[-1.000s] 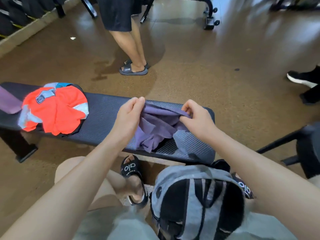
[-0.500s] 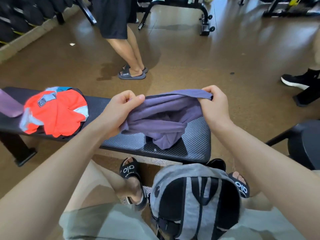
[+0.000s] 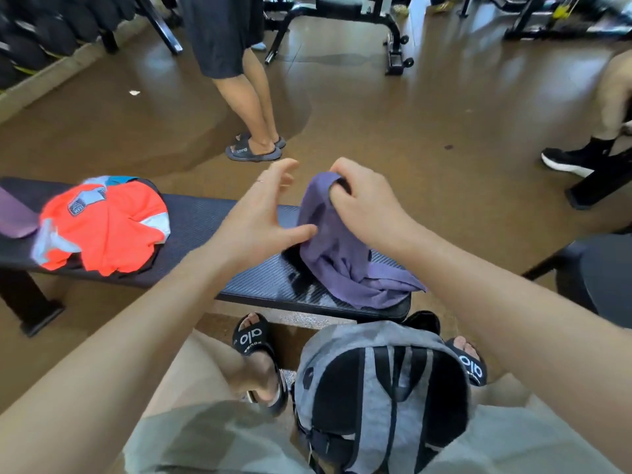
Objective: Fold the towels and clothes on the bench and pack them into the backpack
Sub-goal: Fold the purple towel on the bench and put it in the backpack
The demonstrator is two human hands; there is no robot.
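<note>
**Left hand lets go of purple cloth**

Left hand [image 3: 260,217] released since half a second ago, fingers spread wide. Right hand [image 3: 362,203] pinches purple cloth [image 3: 338,254] at frame centre, draped onto bench [image 3: 205,217]. Backpack [image 3: 376,388] bottom centre. Folding barely started.

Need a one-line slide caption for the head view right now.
Right hand lifts purple cloth off the bench; left hand open beside it; grey backpack waits below.
</note>
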